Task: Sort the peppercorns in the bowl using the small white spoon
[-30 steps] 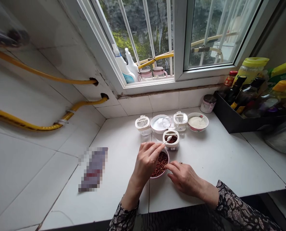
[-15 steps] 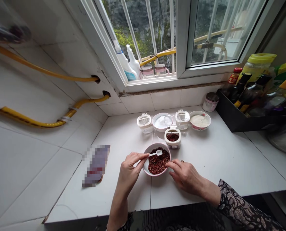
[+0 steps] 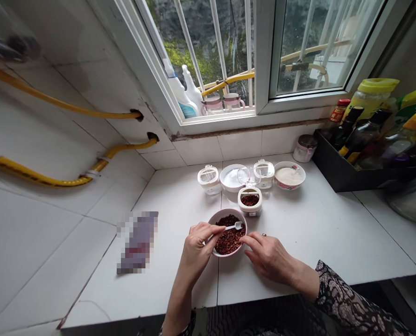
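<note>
My left hand [image 3: 202, 242] pinches the handle of a small white spoon [image 3: 236, 226] over the bowl, its scoop end near the bowl's right inner side. A white bowl with a pink rim [image 3: 229, 256] holds dark red peppercorns [image 3: 229, 240]. At the right rim of that bowl, my right hand [image 3: 269, 254] has its fingertips closed on the edge; a ring shows on one finger. Just behind the bowl stands a clear seasoning jar [image 3: 250, 211] with its lid up and similar red peppercorns inside.
Farther back are a bowl of white grains [image 3: 234, 178], two more clear jars, including one at the left [image 3: 208, 181], and a flowered bowl [image 3: 290, 175] of pale powder. A black box of bottles [image 3: 348, 175] stands right. A pixelated packet [image 3: 137, 245] lies left. The white counter's front edge [image 3: 141, 315] is near me.
My left hand has moved right with the spoon, bringing its scoop close to the bowl's right side. My right hand stays at the rim.
</note>
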Demonstrator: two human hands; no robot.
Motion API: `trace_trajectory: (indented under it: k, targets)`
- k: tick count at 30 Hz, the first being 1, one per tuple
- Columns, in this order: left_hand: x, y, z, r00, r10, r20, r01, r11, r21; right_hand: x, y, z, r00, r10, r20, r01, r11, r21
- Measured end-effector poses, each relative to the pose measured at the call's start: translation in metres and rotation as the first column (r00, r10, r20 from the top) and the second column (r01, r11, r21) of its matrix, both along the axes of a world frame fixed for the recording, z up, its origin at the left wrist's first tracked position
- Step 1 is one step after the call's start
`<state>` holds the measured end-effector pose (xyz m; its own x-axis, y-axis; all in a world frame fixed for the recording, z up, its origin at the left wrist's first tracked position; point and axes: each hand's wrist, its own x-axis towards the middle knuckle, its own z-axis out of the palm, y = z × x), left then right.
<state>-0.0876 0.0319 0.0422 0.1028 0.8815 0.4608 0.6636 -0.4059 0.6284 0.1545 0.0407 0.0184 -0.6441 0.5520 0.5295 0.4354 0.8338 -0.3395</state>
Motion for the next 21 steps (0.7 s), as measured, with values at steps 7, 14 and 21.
trace_trajectory:
  k: [7, 14, 21]
  targets:
    - [-0.001, -0.001, 0.001, 0.992, 0.028, 0.121, -0.024, 0.999, -0.033, -0.001, 0.0, 0.001, 1.0, 0.002, -0.011, -0.002, 1.0, 0.016]
    - [-0.01, -0.003, 0.004, 0.968, 0.081, 0.239, -0.064, 0.995, -0.078, -0.001, -0.001, 0.002, 1.0, 0.002, -0.019, -0.002, 1.0, 0.015]
    - [-0.012, -0.003, 0.005, 0.954, 0.122, 0.274, -0.095, 0.989, -0.111, 0.0, 0.0, 0.0, 1.0, 0.0, -0.017, 0.0, 1.0, 0.005]
